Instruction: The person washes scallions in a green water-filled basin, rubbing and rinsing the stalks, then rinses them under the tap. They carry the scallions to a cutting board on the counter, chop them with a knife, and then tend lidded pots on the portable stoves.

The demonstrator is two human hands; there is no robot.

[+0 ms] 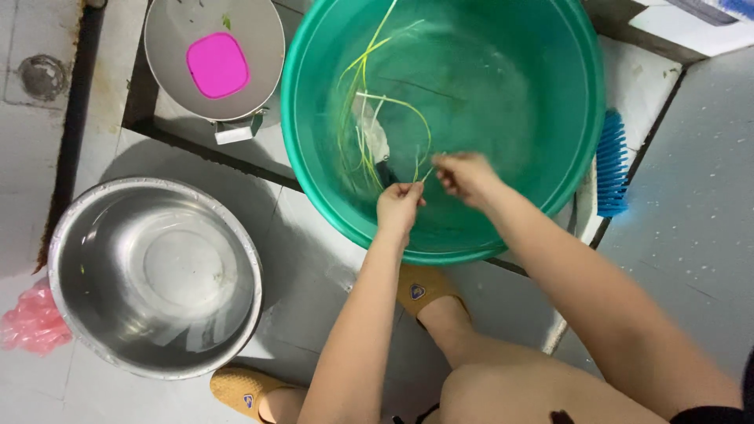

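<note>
On the tiled floor (314, 275), near the green basin's (581, 157) front rim, left hand (399, 206) and right hand (465, 174) pinched 1 thin green stem (424, 174) with closed fingers; it looked limp, light, wet-slippery, easily snapped, best held near its pale end.

Green basin (577, 149) interior mostly open; floating green stalks (365, 102) crowd its left half.
</note>
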